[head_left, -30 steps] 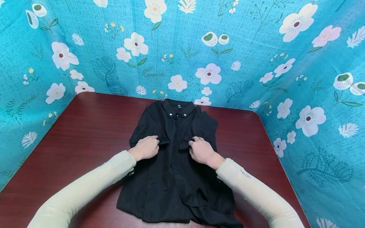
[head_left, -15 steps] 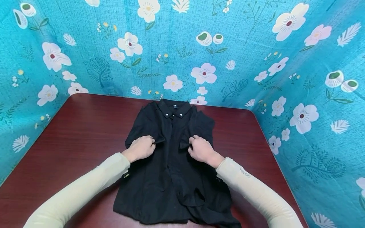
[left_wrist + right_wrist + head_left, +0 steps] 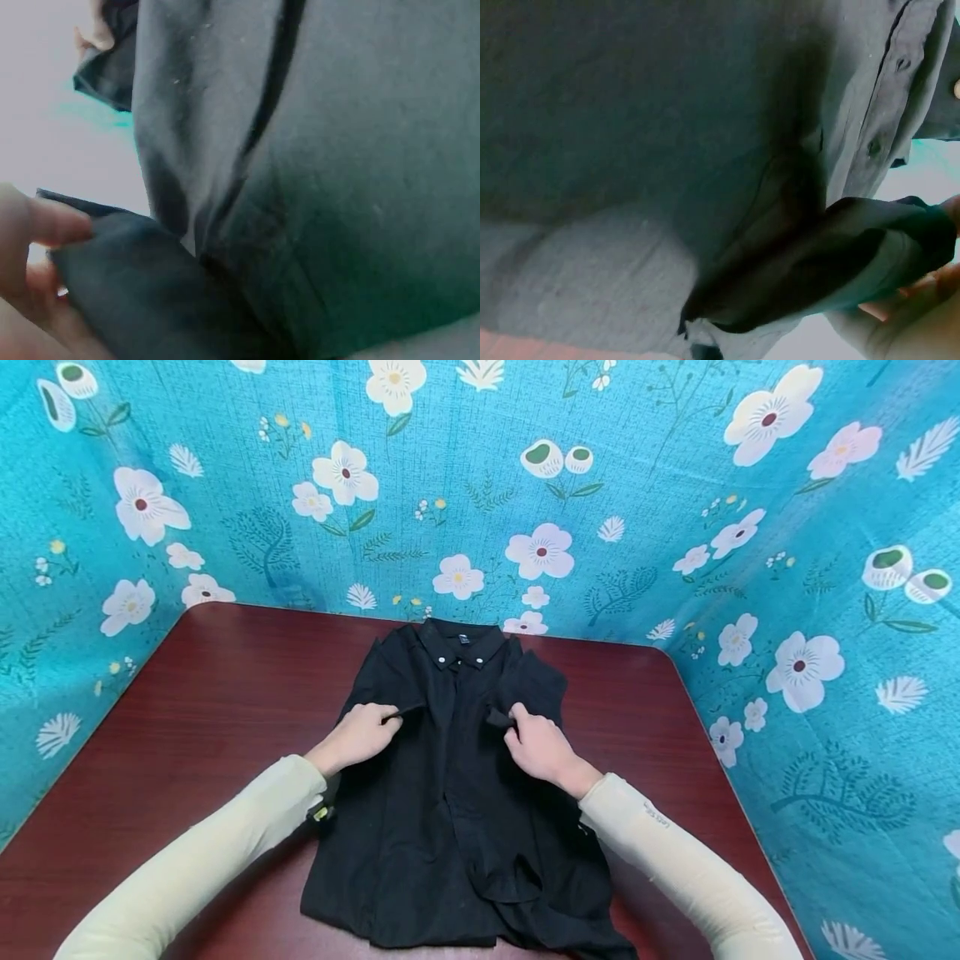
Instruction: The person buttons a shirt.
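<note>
A black button-up shirt (image 3: 420, 877) lies front up, its collar (image 3: 461, 647) at the far side. My left hand (image 3: 358, 735) pinches the cuff of the short sleeve on the left, lifted a little off the shirt front; the left wrist view shows fingers (image 3: 56, 225) on the sleeve's edge (image 3: 142, 277). My right hand (image 3: 542, 747) pinches the other sleeve's cuff (image 3: 498, 718), and in the right wrist view that sleeve (image 3: 832, 255) hangs from the fingers. The shirt's lower right part is rumpled.
The shirt lies on a dark red wooden table (image 3: 247, 693). A blue flowered cloth (image 3: 465, 460) stands behind the table's far edge and along both sides. Pale long sleeves (image 3: 217, 852) cover both forearms.
Both hands have moved slightly toward the collar and apart, raising the sleeve cuffs a little. The view has shifted slightly; the shirt's body lies the same.
</note>
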Motion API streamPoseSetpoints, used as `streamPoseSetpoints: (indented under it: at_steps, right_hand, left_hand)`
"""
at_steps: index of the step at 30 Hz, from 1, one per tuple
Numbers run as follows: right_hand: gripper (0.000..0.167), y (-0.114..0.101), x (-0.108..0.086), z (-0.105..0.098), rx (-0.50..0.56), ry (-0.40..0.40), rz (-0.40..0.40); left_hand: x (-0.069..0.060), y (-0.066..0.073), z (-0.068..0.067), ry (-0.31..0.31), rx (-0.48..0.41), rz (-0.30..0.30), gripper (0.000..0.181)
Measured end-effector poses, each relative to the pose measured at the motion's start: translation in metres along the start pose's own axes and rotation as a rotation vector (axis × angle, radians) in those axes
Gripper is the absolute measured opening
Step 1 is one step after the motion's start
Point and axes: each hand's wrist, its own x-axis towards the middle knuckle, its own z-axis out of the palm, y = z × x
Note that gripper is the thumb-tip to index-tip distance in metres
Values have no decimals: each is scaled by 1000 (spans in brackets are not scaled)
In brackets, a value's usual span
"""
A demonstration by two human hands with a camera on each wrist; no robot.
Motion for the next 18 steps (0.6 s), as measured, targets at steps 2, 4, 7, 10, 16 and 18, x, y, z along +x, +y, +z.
streamPoseSetpoints:
  at_steps: [2, 4, 7, 10, 16, 18]
  right_hand:
    - [9, 3, -1, -3, 16, 19, -4]
    - [10, 5, -2, -6, 27, 46, -9]
    - [12, 10, -2, -13, 56, 108, -13]
    - [14, 16, -1, -22, 92, 174, -8]
    - [16, 33, 5, -39, 154, 261, 17]
    - [18, 36, 9, -45, 185, 272, 20]
  left_hand:
    - [1, -3, -5, 31, -33, -20, 25]
    - [1, -4, -14, 55, -73, -62, 27]
    - [0, -8, -29, 76, -154, -154, 40]
    - [0, -13, -46, 104, -241, -232, 46]
    - [-4, -28, -76, 208, -381, -296, 44]
    - [-6, -34, -87, 260, -395, -306, 44]
